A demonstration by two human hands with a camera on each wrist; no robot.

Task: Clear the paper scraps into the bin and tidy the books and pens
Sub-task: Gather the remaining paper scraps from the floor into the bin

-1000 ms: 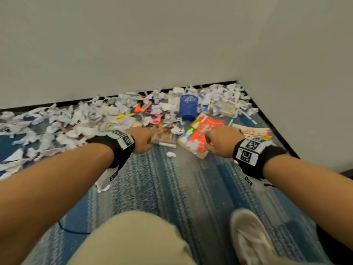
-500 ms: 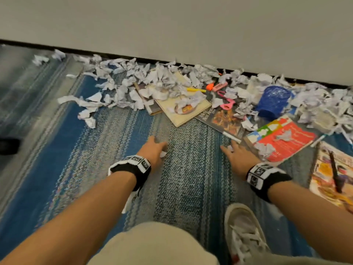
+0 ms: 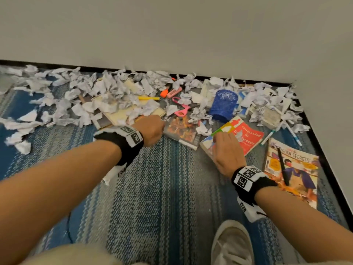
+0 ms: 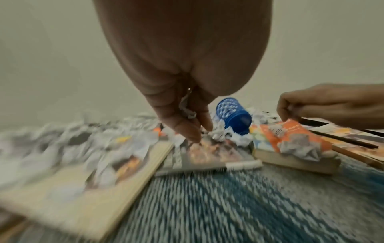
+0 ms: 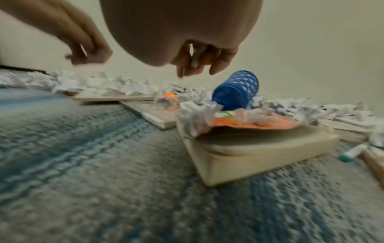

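Left hand (image 4: 182, 105) pinches a paper scrap (image 4: 188, 111).

Readable on red-orange paperback book cover (image 3: 246, 135): "surrounded by", then partly hidden "bosses"; on glossy illustrated cookbook cover (image 3: 292, 169): "CHEN SECRETS", start cut off; wristband markers (image 3: 246, 175) only square codes

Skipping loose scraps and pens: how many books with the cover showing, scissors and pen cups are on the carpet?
Books with the cover showing: 3 (dark book, red book, Kitchen Secrets)
Pink scissors: 1
Blue pen cup: 1
Total: 5; the scraps may hide more books.
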